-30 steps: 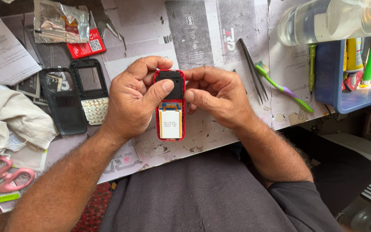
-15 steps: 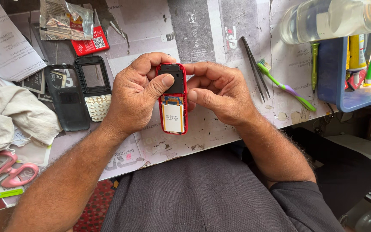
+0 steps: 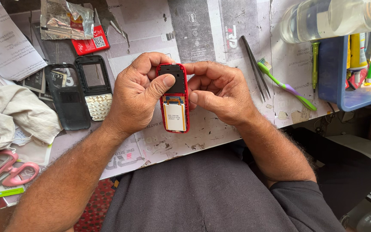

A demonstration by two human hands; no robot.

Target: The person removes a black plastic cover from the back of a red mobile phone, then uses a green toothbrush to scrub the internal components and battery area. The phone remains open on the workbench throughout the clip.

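Note:
My left hand (image 3: 136, 94) and my right hand (image 3: 217, 92) hold a small red phone body (image 3: 174, 101) between them above the table edge. Its back is open, showing a white battery in the lower half and a black part at the top. My left thumb presses on that black part; my right fingers grip the phone's right side and top. Left of my hands lie a dark phone back cover (image 3: 67, 103) and a black front frame with a pale keypad (image 3: 94, 88).
Tweezers (image 3: 254, 66) and a green toothbrush (image 3: 282, 83) lie right of my hands. A blue tray (image 3: 329, 75) with tools and a clear bottle (image 3: 336, 17) stand at the far right. A white cloth (image 3: 13, 111) and pink scissors (image 3: 7, 169) lie left.
The phone and both hands have stayed together, shifting slightly in view. My left thumb has slid a little further over the black top part.

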